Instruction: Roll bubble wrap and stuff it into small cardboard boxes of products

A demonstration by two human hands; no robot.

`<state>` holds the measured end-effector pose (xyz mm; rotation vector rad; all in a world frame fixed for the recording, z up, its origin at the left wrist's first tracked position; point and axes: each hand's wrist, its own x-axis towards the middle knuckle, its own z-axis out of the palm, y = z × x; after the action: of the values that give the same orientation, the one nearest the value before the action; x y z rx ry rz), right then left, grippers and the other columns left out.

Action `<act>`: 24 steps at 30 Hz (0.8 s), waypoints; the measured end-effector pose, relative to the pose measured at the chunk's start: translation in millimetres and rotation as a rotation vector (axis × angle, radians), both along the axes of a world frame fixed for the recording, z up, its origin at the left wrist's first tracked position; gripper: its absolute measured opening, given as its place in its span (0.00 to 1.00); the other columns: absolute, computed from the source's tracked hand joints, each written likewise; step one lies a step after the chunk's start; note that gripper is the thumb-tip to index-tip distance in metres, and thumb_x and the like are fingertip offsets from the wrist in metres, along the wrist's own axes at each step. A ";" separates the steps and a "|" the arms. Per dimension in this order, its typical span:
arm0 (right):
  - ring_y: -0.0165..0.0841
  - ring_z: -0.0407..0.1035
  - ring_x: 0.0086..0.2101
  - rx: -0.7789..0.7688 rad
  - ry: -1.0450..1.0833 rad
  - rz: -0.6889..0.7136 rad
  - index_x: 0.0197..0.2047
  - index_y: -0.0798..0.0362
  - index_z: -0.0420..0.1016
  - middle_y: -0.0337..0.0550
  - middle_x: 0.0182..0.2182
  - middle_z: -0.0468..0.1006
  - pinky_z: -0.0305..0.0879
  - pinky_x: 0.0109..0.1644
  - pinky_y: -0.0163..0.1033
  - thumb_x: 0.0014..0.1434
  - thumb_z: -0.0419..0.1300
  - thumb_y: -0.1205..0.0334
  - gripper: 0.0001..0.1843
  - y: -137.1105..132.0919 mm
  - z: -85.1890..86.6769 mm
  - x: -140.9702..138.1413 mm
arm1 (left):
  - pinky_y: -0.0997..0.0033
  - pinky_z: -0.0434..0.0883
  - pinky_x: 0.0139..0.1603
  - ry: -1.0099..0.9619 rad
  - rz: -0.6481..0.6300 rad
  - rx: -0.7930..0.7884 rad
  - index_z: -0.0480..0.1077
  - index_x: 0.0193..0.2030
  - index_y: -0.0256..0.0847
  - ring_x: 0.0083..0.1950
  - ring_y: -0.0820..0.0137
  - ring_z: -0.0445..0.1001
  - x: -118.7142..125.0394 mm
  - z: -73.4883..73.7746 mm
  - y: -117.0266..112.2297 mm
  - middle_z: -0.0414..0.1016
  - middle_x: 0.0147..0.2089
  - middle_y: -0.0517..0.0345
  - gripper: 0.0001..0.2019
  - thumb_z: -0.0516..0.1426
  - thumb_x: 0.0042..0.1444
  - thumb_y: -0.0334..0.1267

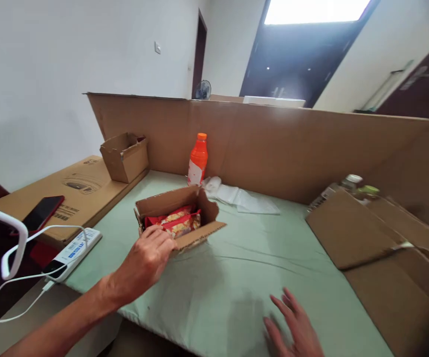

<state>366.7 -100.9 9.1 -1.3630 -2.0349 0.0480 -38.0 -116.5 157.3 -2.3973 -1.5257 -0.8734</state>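
My left hand (149,255) is closed on the near wall of a small open cardboard box (195,239). Inside the box lie red snack packets (179,220) with a pale yellow print; how many there are I cannot tell. The box sits tilted or turned on the pale green table cover (237,277). My right hand (292,325) hovers over the near edge of the table, fingers spread and a little blurred, touching nothing. Behind the box stands an orange bottle (198,158), upright, with a white plastic bag (233,194) beside its base.
A second small box (125,157) stands on a flat carton (84,183) at the left, near a phone (43,213) and a white power strip (77,253) with cables. Cardboard boxes (348,228) holding bottles fill the right side. A tall cardboard wall (274,148) closes the back.
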 end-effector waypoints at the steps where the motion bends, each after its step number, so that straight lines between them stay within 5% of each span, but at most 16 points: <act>1: 0.53 0.70 0.57 -0.034 0.004 0.033 0.59 0.43 0.74 0.50 0.65 0.67 0.75 0.53 0.59 0.63 0.57 0.49 0.22 -2.0 2.9 -7.7 | 0.55 0.69 0.60 0.000 -0.049 0.016 0.72 0.42 0.43 0.48 0.64 0.75 10.9 1.1 -7.6 0.78 0.41 0.55 0.14 0.49 0.62 0.25; 4: 0.48 0.67 0.61 -0.183 0.067 0.075 0.63 0.44 0.70 0.49 0.67 0.64 0.73 0.58 0.53 0.64 0.57 0.50 0.24 -7.8 10.2 -22.9 | 0.52 0.66 0.66 -0.082 -0.060 0.151 0.69 0.55 0.48 0.59 0.61 0.71 21.1 0.2 -27.6 0.76 0.52 0.54 0.20 0.53 0.60 0.24; 8: 0.47 0.62 0.64 -0.371 0.214 0.111 0.66 0.45 0.66 0.51 0.68 0.63 0.73 0.59 0.51 0.65 0.57 0.50 0.28 -7.0 15.0 -26.8 | 0.50 0.68 0.65 -0.318 0.233 0.213 0.62 0.65 0.51 0.61 0.57 0.70 5.1 -31.5 -40.8 0.70 0.59 0.51 0.26 0.57 0.60 0.34; 13: 0.44 0.67 0.60 -0.561 0.371 0.191 0.70 0.48 0.58 0.54 0.67 0.63 0.71 0.57 0.49 0.62 0.57 0.55 0.34 21.0 26.1 -40.8 | 0.47 0.75 0.56 -0.668 0.388 -0.244 0.61 0.64 0.42 0.56 0.51 0.76 -1.1 -105.8 -29.4 0.69 0.62 0.42 0.34 0.60 0.53 0.53; 16: 0.44 0.69 0.57 -0.635 0.363 0.252 0.70 0.51 0.56 0.55 0.64 0.66 0.70 0.56 0.49 0.57 0.60 0.59 0.38 42.7 33.4 -57.7 | 0.48 0.78 0.52 -0.883 0.347 -0.498 0.63 0.60 0.39 0.52 0.50 0.78 10.5 -131.5 -13.7 0.73 0.57 0.41 0.36 0.62 0.48 0.56; 19: 0.43 0.71 0.52 -0.640 0.343 0.323 0.67 0.50 0.59 0.52 0.58 0.73 0.69 0.54 0.48 0.55 0.60 0.64 0.36 65.5 40.6 -75.5 | 0.52 0.78 0.48 -1.012 0.361 -0.571 0.66 0.56 0.39 0.49 0.51 0.79 19.7 -134.7 10.6 0.77 0.49 0.45 0.33 0.63 0.46 0.56; 24: 0.40 0.73 0.47 -0.568 0.316 0.307 0.63 0.53 0.65 0.50 0.52 0.77 0.69 0.51 0.43 0.58 0.57 0.68 0.28 124.5 54.8 -104.9 | 0.60 0.77 0.45 -1.054 0.371 -0.421 0.66 0.52 0.41 0.45 0.58 0.78 17.3 -123.9 85.7 0.77 0.46 0.51 0.29 0.64 0.43 0.48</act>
<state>261.8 23.6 64.0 -1.2384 -2.0072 0.9777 -20.7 -30.8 33.4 -1.7441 -2.5889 -2.0498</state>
